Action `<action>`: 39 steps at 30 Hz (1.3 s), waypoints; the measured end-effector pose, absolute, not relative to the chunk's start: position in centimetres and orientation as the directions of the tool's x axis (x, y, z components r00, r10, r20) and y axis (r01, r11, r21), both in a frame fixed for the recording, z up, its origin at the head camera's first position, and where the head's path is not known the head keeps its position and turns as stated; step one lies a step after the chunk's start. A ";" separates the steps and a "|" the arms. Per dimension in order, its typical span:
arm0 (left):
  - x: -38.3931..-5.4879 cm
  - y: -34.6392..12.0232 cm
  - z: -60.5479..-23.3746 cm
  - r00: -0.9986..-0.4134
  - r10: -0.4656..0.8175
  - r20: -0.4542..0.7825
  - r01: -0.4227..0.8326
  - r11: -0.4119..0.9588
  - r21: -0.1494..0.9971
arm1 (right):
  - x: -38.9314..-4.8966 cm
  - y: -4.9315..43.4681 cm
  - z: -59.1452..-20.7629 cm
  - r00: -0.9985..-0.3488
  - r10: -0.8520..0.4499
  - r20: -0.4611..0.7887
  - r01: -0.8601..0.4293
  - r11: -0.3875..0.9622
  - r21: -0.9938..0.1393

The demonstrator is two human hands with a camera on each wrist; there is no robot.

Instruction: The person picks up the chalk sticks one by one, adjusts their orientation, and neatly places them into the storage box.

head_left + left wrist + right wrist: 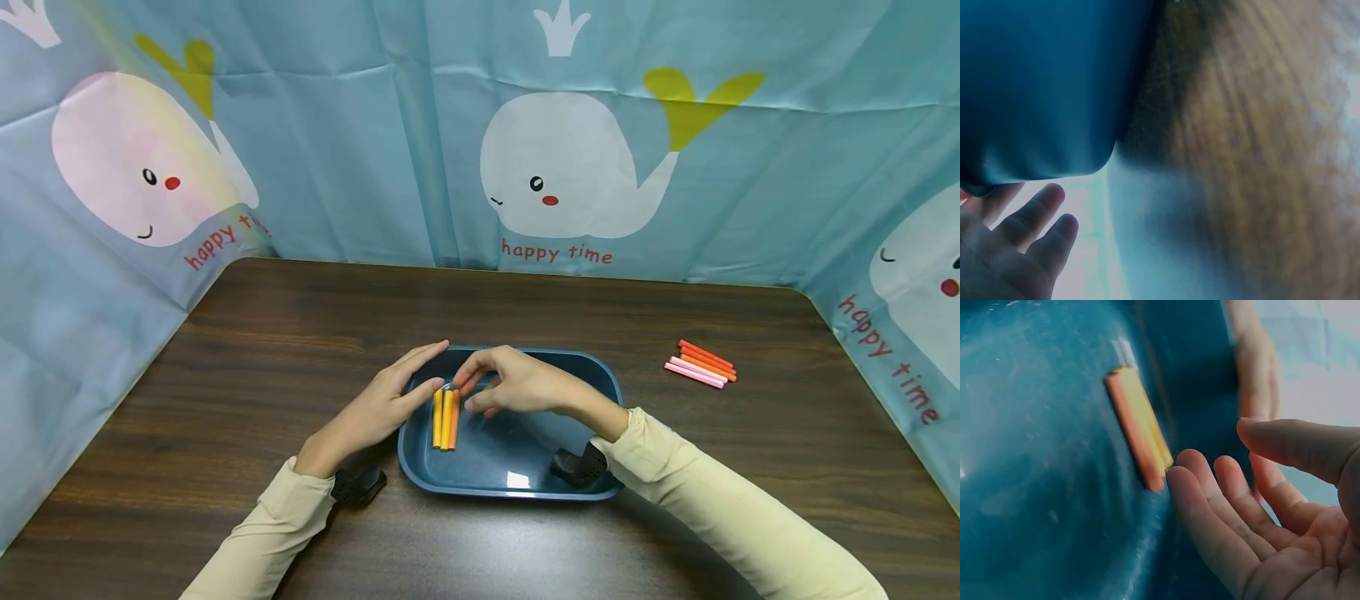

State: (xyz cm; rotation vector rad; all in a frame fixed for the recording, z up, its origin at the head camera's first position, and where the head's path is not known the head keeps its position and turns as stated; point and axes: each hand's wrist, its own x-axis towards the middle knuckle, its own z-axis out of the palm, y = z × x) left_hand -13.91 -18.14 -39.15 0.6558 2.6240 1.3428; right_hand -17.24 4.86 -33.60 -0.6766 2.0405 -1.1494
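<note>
Two yellow sticks (446, 423) and one orange stick (454, 427) lie side by side at the left of a blue tray (525, 454). My left hand (375, 410) rests at the tray's left rim, fingers extended and thumb reaching to the far ends of the sticks. Over the tray, my right hand (517, 385) has loosely bent fingers beside those same ends. In the right wrist view, its fingertips (1184, 484) are right at the sticks' end, with the thumb apart from them. The left wrist view shows only some left fingers (1035, 215) below the tray's outer wall.
On the brown table (300, 333), right of the tray, lie several pink, orange and red sticks (701, 364) in a row. A light blue curtain (420, 167) with whale prints surrounds the table's back and sides. Black wrist cameras (577, 467) sit on both wrists.
</note>
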 end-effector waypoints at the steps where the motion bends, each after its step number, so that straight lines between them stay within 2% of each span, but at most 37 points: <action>1: -13.9 -18.2 -39.2 -0.899 0.430 0.087 0.322 0.512 0.796 | -17.3 5.1 -33.4 -0.629 -0.717 -0.300 -0.115 0.467 -0.877; 16: -13.8 -18.4 -39.2 -0.900 0.427 0.084 0.315 0.507 0.802 | -17.0 7.6 -32.1 -0.691 -0.706 -0.156 -0.279 0.459 -0.844; 26: -13.8 -18.3 -39.0 -0.904 0.420 0.079 0.309 0.514 0.800 | -16.9 10.2 -31.3 -0.749 -0.653 -0.115 -0.276 0.465 -0.841; 39: -13.9 -18.1 -39.1 -0.901 0.427 0.074 0.311 0.520 0.796 | -16.5 14.2 -30.9 -0.821 -0.563 -0.098 -0.206 0.451 -0.869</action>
